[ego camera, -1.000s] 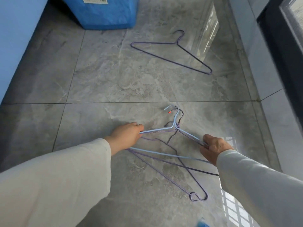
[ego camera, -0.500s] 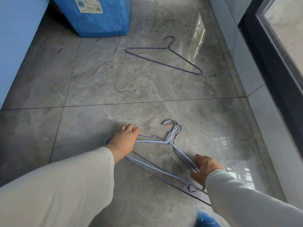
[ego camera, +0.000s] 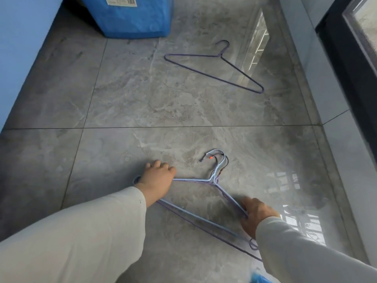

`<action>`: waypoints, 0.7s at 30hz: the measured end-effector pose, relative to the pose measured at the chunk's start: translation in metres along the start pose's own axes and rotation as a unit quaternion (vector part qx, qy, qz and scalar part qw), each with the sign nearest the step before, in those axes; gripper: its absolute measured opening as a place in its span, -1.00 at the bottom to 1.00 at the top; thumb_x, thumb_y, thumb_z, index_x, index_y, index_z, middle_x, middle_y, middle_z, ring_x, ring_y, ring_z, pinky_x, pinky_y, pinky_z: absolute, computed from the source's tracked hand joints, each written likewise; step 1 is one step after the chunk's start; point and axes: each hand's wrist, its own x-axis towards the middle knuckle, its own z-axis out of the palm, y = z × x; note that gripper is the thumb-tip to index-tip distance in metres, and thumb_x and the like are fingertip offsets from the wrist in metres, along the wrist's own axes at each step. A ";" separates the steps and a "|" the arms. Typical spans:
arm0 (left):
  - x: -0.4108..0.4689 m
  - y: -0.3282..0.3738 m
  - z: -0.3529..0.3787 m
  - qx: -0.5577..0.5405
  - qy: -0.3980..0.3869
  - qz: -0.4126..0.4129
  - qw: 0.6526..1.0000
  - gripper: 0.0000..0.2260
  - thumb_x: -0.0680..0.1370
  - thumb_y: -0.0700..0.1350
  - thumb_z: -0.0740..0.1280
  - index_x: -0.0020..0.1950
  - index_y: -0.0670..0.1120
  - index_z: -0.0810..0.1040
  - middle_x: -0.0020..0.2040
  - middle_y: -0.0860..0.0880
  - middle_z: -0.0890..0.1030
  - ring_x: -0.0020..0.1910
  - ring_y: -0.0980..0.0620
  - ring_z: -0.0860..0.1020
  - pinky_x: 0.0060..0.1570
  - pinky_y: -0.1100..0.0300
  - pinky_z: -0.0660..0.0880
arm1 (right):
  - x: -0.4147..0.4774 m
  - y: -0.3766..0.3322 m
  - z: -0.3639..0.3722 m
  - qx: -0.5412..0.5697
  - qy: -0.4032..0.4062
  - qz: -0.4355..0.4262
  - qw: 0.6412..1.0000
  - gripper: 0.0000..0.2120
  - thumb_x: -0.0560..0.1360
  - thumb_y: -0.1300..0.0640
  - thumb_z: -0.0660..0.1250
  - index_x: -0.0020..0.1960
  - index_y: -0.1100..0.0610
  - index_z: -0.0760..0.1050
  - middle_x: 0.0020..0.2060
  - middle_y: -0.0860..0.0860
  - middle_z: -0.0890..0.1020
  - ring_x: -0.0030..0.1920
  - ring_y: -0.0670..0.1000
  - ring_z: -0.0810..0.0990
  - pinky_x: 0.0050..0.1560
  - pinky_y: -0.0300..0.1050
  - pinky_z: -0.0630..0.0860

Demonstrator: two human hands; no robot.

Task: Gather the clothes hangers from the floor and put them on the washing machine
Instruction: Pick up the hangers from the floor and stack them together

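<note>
Head view: a stack of wire hangers [ego camera: 212, 180] lies on the grey tile floor [ego camera: 142, 99], hooks pointing far. The left hand [ego camera: 158, 178] is curled over the stack's left corner; the right hand [ego camera: 255, 215] grips its right arm, fingers closed around the wires. 1 purple hanger [ego camera: 214, 67] lies apart, farther off, near a blue bin [ego camera: 130, 17].

Hangers squared up on the floor.
The hanger bundle [ego camera: 204, 181] now lies aligned, hooks stacked; a second ago the hangers splayed apart.
</note>
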 end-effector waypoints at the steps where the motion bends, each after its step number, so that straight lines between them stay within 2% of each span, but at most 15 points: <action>1: -0.002 -0.001 -0.001 -0.004 -0.002 0.014 1.000 -0.66 0.47 -0.33 0.18 0.22 -0.11 0.39 0.25 -0.14 0.44 0.25 -0.19 0.37 0.10 -0.02 0.36 | 0.001 0.003 -0.002 -0.005 0.003 0.001 1.000 -0.63 0.37 0.02 0.22 0.17 -0.20 0.43 0.09 -0.01 0.61 0.10 0.15 0.60 0.05 -0.05 0.53; 3: -0.005 -0.006 -0.007 -0.030 -0.016 0.039 0.999 -0.69 0.47 -0.35 0.17 0.17 -0.12 0.41 0.21 -0.17 0.42 0.17 -0.20 0.43 -0.06 0.02 0.39 | 0.005 0.005 -0.009 -0.025 0.012 -0.007 1.000 -0.65 0.37 0.03 0.20 0.13 -0.20 0.44 0.07 -0.08 0.57 0.18 0.12 0.52 0.11 -0.04 0.48; 5: -0.007 -0.012 -0.016 -0.055 -0.018 0.057 0.997 -0.72 0.47 -0.37 0.17 0.13 -0.12 0.41 0.16 -0.18 0.42 0.05 -0.22 0.51 -0.18 0.01 0.40 | 0.012 0.007 -0.021 -0.027 0.020 -0.027 0.999 -0.70 0.38 0.06 0.19 0.08 -0.16 0.48 0.03 -0.08 0.54 0.18 0.11 0.47 0.11 -0.04 0.49; 7: -0.007 -0.015 -0.028 -0.060 -0.016 0.060 0.996 -0.72 0.49 -0.36 0.16 0.14 -0.11 0.40 0.15 -0.18 0.46 0.03 -0.24 0.55 -0.17 -0.01 0.42 | 0.024 0.008 -0.037 -0.015 0.025 -0.052 0.998 -0.75 0.40 0.11 0.20 0.02 -0.11 0.50 0.00 -0.03 0.51 0.11 0.13 0.48 0.06 -0.04 0.51; 9: -0.002 -0.017 -0.046 -0.043 -0.011 0.053 0.998 -0.71 0.49 -0.37 0.17 0.16 -0.12 0.38 0.16 -0.17 0.49 0.05 -0.25 0.56 -0.20 0.01 0.37 | 0.040 0.007 -0.060 -0.009 0.028 -0.064 0.997 -0.84 0.40 0.15 0.21 -0.18 -0.10 0.49 -0.08 -0.03 0.48 0.06 0.15 0.50 0.01 -0.07 0.51; 11: 0.008 -0.020 -0.070 -0.029 -0.006 0.038 0.999 -0.66 0.46 -0.40 0.19 0.19 -0.14 0.36 0.17 -0.17 0.50 0.08 -0.24 0.56 -0.18 0.02 0.39 | 0.058 0.002 -0.085 -0.004 0.034 -0.072 0.997 -0.78 0.39 0.17 0.21 -0.36 -0.10 0.34 -0.17 -0.06 0.44 0.00 0.15 0.52 -0.04 -0.10 0.50; 12: 0.015 -0.022 -0.083 -0.024 -0.004 0.028 0.999 -0.64 0.44 -0.41 0.18 0.20 -0.15 0.35 0.18 -0.17 0.50 0.10 -0.24 0.56 -0.13 0.00 0.43 | 0.066 -0.002 -0.099 -0.004 0.037 -0.071 0.997 -0.76 0.40 0.18 0.20 -0.38 -0.08 0.30 -0.19 -0.06 0.43 -0.04 0.13 0.52 -0.05 -0.11 0.49; 14: 0.031 -0.028 -0.114 -0.016 0.004 0.011 1.000 -0.61 0.44 -0.41 0.17 0.23 -0.16 0.35 0.18 -0.18 0.51 0.11 -0.24 0.55 -0.05 -0.03 0.48 | 0.084 -0.007 -0.129 -0.003 0.036 -0.068 0.997 -0.77 0.41 0.19 0.19 -0.37 -0.05 0.31 -0.19 -0.06 0.43 -0.07 0.10 0.50 -0.04 -0.12 0.49; 18: 0.047 -0.041 -0.172 -0.012 0.032 -0.011 0.999 -0.59 0.44 -0.39 0.17 0.26 -0.14 0.37 0.17 -0.18 0.54 0.12 -0.23 0.57 0.00 -0.04 0.52 | 0.112 -0.020 -0.190 -0.037 0.003 -0.082 0.996 -0.84 0.40 0.19 0.23 -0.28 -0.04 0.36 -0.12 -0.04 0.47 0.05 0.09 0.56 0.06 -0.08 0.55; 21: 0.050 -0.050 -0.207 -0.018 0.042 -0.020 0.999 -0.53 0.42 -0.40 0.21 0.30 -0.11 0.36 0.18 -0.16 0.55 0.13 -0.21 0.56 0.02 -0.04 0.53 | 0.124 -0.030 -0.230 -0.078 -0.032 -0.092 0.992 -0.86 0.44 0.15 0.27 -0.22 -0.05 0.36 -0.05 0.02 0.50 0.10 0.12 0.57 0.08 -0.11 0.51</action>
